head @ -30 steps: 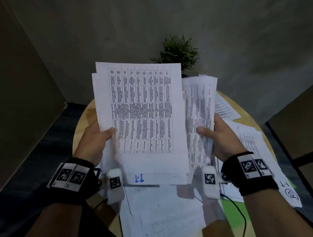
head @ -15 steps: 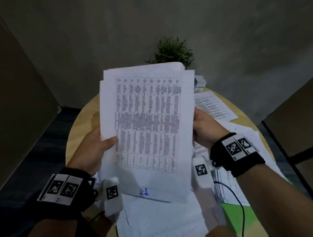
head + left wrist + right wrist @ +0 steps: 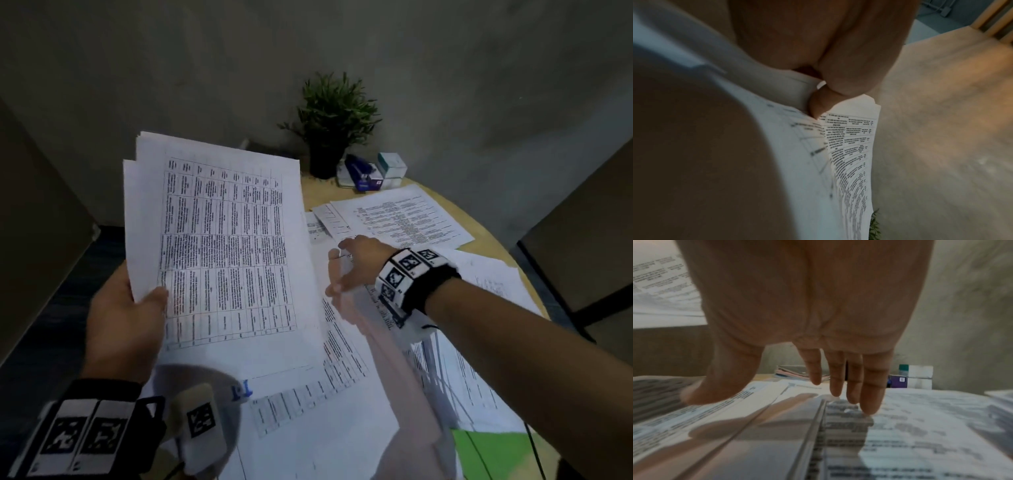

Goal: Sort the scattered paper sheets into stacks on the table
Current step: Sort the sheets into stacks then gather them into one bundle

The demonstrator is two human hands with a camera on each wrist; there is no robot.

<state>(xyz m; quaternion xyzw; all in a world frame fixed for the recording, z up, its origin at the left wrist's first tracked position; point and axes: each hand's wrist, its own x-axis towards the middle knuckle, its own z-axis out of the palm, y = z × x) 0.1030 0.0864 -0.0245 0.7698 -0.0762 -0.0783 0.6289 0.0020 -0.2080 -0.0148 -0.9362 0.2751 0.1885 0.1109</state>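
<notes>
My left hand [image 3: 137, 308] grips a sheaf of printed sheets [image 3: 222, 253] by its left edge, thumb on the table-printed top page, raised above the round table [image 3: 486, 219]. The left wrist view shows the sheaf [image 3: 849, 154] pinched between thumb and fingers [image 3: 818, 104]. My right hand [image 3: 349, 270] is free of the sheaf and hovers with straight fingers just over the loose sheets [image 3: 394, 219] lying on the table. In the right wrist view its fingers [image 3: 869, 389] point down at a printed sheet [image 3: 920, 426], the tips at or near the paper.
A potted plant [image 3: 334, 123] stands at the table's far edge with small boxes [image 3: 373, 171] beside it. More sheets [image 3: 325, 411] cover the near part of the table, one over a green patch [image 3: 489, 452]. Dark panels flank the table.
My right hand let go of the sheaf and moved right and down toward the sheets on the table. The sheaf now hangs in the left hand alone, tilted left.
</notes>
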